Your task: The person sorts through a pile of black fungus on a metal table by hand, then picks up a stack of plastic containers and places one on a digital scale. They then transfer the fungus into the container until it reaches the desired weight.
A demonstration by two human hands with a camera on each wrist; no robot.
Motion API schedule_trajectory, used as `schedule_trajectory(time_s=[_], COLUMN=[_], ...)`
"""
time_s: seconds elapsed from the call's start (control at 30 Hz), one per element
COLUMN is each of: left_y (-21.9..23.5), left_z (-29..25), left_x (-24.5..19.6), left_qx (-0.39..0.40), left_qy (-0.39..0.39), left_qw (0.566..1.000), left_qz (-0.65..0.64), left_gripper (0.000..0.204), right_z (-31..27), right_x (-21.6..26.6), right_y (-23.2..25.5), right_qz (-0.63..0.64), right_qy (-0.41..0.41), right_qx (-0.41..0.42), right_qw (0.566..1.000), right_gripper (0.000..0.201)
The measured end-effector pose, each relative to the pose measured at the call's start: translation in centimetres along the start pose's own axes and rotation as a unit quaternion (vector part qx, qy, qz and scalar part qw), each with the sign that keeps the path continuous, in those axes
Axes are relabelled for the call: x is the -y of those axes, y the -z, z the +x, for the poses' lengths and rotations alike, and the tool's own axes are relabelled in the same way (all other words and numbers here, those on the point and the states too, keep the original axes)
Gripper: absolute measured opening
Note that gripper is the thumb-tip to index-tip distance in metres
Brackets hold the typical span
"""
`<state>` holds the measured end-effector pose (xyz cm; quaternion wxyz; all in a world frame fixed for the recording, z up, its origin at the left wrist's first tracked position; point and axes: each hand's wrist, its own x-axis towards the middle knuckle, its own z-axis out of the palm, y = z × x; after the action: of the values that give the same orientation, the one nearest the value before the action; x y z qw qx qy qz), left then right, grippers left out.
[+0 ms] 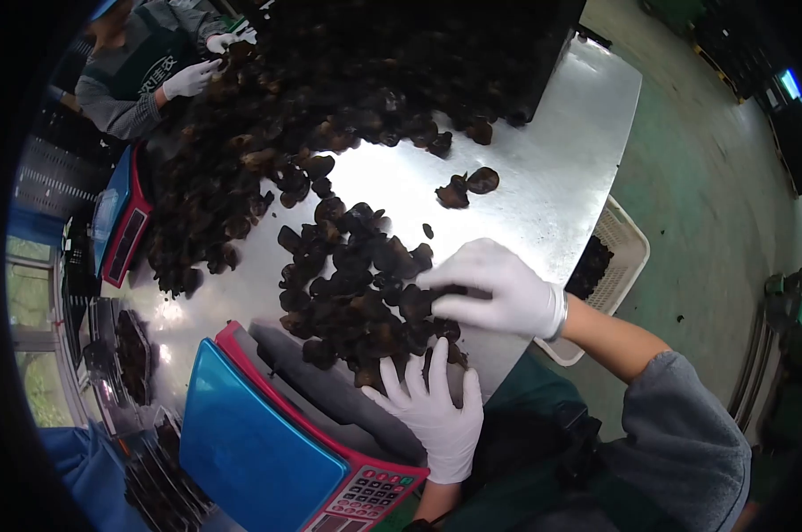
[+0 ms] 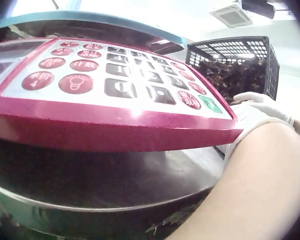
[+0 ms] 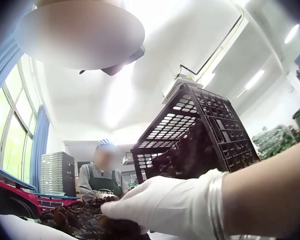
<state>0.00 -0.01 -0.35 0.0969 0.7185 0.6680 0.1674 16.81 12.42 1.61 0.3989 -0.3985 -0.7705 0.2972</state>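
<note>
Dark, crinkled mushroom-like pieces (image 1: 348,284) lie in a loose pile on the metal table (image 1: 543,160). My white-gloved left hand (image 1: 436,417) rests with spread fingers at the pile's near edge, beside the scale. At the pile's right side, my gloved right hand (image 1: 498,288) touches pieces, its thumb and fingers extended with a dark gap between them. The right wrist view shows this hand (image 3: 165,202) low over dark pieces (image 3: 75,220); whether it grips one is unclear. In the left wrist view, the scale (image 2: 115,120) partly hides the left hand (image 2: 247,120).
A blue-topped red scale (image 1: 259,434) stands near left, another (image 1: 126,217) farther left. A larger heap (image 1: 330,97) spreads from a tipped black crate (image 3: 220,130). A person (image 1: 140,75) in gloves works across the table. A white basket (image 1: 627,253) sits below the right edge.
</note>
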Motion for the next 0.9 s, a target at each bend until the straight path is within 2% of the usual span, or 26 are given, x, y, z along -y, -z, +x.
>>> schedule_trajectory(time_s=[0.07, 0.1, 0.13, 0.2, 0.3, 0.4, 0.5, 0.53, 0.6, 0.63, 0.67, 0.73, 0.77, 0.87, 0.9], left_y=[-0.2, -0.2, -0.1, -0.1, -0.2, 0.2, -0.1, -0.1, -0.1, -0.1, 0.0, 0.0, -0.3, -0.3, -0.3], left_z=[0.0, -0.1, -0.1, 0.0, 0.0, 0.2, 0.1, 0.1, 0.1, 0.1, 0.2, 0.1, 0.1, 0.1, 0.0], left_x=[0.2, 0.3, 0.2, 0.2, 0.3, 0.1, 0.2, 0.2, 0.2, 0.1, 0.1, 0.2, 0.3, 0.3, 0.2], left_qx=[-0.005, -0.005, -0.005, -0.006, -0.012, -0.01, -0.013, -0.014, -0.016, -0.014, -0.012, -0.015, -0.02, -0.021, -0.019], left_qy=[-0.004, -0.004, -0.003, -0.007, -0.008, -0.012, -0.009, -0.008, -0.01, -0.01, -0.01, -0.013, -0.014, -0.012, -0.01], left_qw=[1.0, 1.0, 1.0, 1.0, 1.0, 1.0, 1.0, 1.0, 1.0, 1.0, 1.0, 1.0, 1.0, 1.0, 1.0], left_qz=[-0.001, -0.001, -0.001, -0.001, -0.004, 0.009, 0.004, 0.003, 0.001, 0.003, 0.005, 0.005, 0.003, -0.004, -0.006], left_gripper=[0.057, 0.057, 0.057, 0.057, 0.057, 0.056, 0.056, 0.056, 0.056, 0.056, 0.056, 0.056, 0.056, 0.056, 0.056], right_z=[1.4, 2.1, 2.9, 4.3, 4.5, 3.9, 3.4, 3.2, 2.1, 1.8, 1.5, 1.8, 2.0, 3.0, 3.9], right_x=[-1.8, -2.4, -3.5, -4.1, -5.8, -6.6, -3.6, -1.7, -1.8, -2.6, -2.5, -3.9, -3.9, -5.1, -4.9], right_y=[0.2, 0.6, 1.1, 3.7, 3.8, 3.3, 3.7, 4.0, 4.0, 3.5, 4.1, 4.1, 4.0, 3.2, 2.6], right_qz=[0.023, -0.063, -0.128, -0.169, -0.277, -0.325, -0.209, -0.176, -0.037, 0.039, 0.06, 0.071, 0.055, -0.1, -0.112], right_qy=[0.011, 0.0, 0.023, -0.029, 0.042, -0.046, -0.149, -0.165, -0.149, -0.122, -0.181, -0.208, -0.205, -0.027, -0.034], right_qx=[-0.081, -0.115, -0.135, -0.051, -0.044, -0.039, 0.009, 0.064, 0.058, 0.006, 0.006, -0.05, -0.056, 0.024, 0.051], right_qw=[0.996, 0.991, 0.982, 0.984, 0.959, 0.944, 0.966, 0.968, 0.986, 0.992, 0.982, 0.974, 0.976, 0.994, 0.992], right_gripper=[0.017, 0.016, 0.017, 0.021, 0.026, 0.04, 0.048, 0.053, 0.049, 0.044, 0.039, 0.034, 0.028, 0.023, 0.018])
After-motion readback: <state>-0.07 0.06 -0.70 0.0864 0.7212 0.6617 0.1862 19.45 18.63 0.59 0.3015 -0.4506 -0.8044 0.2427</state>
